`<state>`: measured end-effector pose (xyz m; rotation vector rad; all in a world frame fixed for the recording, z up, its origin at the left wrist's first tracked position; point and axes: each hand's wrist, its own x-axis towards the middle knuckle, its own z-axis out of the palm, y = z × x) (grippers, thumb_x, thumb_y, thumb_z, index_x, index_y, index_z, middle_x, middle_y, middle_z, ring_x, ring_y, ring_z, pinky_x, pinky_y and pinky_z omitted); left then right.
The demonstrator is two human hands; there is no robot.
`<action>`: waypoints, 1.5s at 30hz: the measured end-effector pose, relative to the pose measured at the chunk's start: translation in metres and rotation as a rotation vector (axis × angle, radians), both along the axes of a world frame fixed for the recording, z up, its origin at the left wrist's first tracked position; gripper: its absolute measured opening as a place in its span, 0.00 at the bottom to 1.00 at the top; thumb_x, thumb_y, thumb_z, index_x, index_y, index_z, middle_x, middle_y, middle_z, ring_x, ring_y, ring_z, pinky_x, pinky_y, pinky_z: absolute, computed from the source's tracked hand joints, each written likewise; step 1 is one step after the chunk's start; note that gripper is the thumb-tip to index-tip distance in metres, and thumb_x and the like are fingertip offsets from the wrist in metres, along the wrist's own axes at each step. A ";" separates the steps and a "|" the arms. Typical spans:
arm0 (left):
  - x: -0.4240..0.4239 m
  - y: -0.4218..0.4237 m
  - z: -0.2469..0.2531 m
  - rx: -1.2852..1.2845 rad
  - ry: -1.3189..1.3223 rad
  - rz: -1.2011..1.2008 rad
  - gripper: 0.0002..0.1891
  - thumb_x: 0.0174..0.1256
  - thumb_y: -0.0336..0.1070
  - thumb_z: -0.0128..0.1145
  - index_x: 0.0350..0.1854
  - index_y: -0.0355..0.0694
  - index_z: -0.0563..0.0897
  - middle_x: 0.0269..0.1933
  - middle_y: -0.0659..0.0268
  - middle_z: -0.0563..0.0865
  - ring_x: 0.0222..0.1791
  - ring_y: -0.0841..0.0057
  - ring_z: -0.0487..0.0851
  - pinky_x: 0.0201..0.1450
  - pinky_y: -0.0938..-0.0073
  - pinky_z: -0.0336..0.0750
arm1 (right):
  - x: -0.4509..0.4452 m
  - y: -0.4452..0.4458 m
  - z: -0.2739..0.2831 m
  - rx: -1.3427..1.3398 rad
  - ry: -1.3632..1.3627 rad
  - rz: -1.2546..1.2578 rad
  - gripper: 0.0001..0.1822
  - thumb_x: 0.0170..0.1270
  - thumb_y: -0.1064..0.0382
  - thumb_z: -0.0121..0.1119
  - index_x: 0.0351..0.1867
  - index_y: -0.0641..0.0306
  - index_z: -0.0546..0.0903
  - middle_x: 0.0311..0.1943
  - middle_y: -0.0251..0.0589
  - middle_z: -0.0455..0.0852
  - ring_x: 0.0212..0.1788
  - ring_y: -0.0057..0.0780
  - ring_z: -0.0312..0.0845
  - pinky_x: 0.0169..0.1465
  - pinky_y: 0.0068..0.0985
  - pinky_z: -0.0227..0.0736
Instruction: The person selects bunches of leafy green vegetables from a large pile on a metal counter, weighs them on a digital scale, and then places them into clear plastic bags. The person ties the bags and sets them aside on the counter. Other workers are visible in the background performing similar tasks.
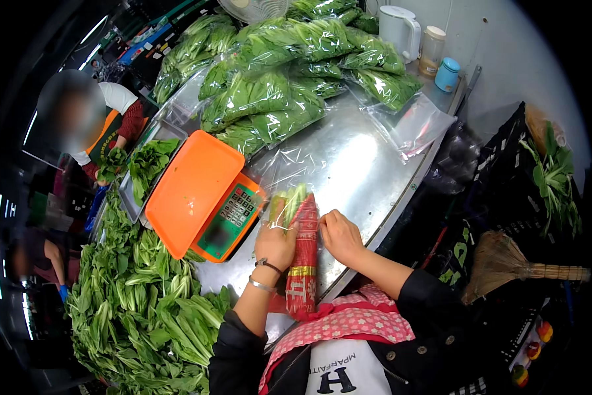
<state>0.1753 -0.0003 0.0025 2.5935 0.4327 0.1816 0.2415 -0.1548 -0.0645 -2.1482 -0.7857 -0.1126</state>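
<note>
My left hand (pixel 276 245), with a bracelet and a dark band at the wrist, grips a clear plastic bag (pixel 296 160) with pale-green vegetable stalks (pixel 292 202) in it. Against its fingers lies a red printed package (pixel 302 276) with a gold band, in front of my apron. My right hand (pixel 339 236) is just right of the package, fingers curled and thumb near the fingertips; whether it pinches the bag's thin edge I cannot tell. Left of my hands stands an orange digital scale (pixel 231 222) with an orange tray (pixel 195 192) on top.
Loose leafy greens (pixel 143 301) are heaped at the left. Bagged greens (pixel 276 98) are piled on the metal table (pixel 360 153)'s far side. Flat plastic bags (pixel 421 126), a kettle (pixel 398 32) and jars stand or lie at the right. A straw broom (pixel 503 266) is beyond the edge. A co-worker (pixel 120 113) handles greens.
</note>
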 end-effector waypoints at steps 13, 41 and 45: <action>0.007 -0.019 -0.008 -0.066 0.013 0.031 0.34 0.64 0.48 0.55 0.72 0.49 0.59 0.50 0.41 0.78 0.43 0.49 0.79 0.46 0.55 0.73 | -0.015 -0.045 0.002 -0.047 0.410 0.381 0.08 0.58 0.70 0.54 0.38 0.68 0.71 0.37 0.57 0.77 0.39 0.57 0.76 0.42 0.43 0.71; 0.044 -0.053 -0.010 0.100 0.140 0.144 0.34 0.61 0.40 0.54 0.72 0.51 0.61 0.33 0.47 0.77 0.34 0.53 0.78 0.37 0.57 0.74 | 0.036 -0.011 0.075 -0.180 -0.405 0.416 0.13 0.49 0.65 0.58 0.39 0.62 0.78 0.32 0.39 0.77 0.42 0.36 0.74 0.49 0.35 0.63; 0.032 -0.047 -0.036 0.155 -0.080 0.118 0.35 0.61 0.42 0.57 0.72 0.54 0.61 0.35 0.51 0.77 0.35 0.55 0.78 0.35 0.59 0.73 | 0.025 0.005 0.080 0.218 -0.472 0.579 0.11 0.48 0.65 0.56 0.35 0.64 0.80 0.31 0.39 0.78 0.33 0.35 0.73 0.39 0.34 0.68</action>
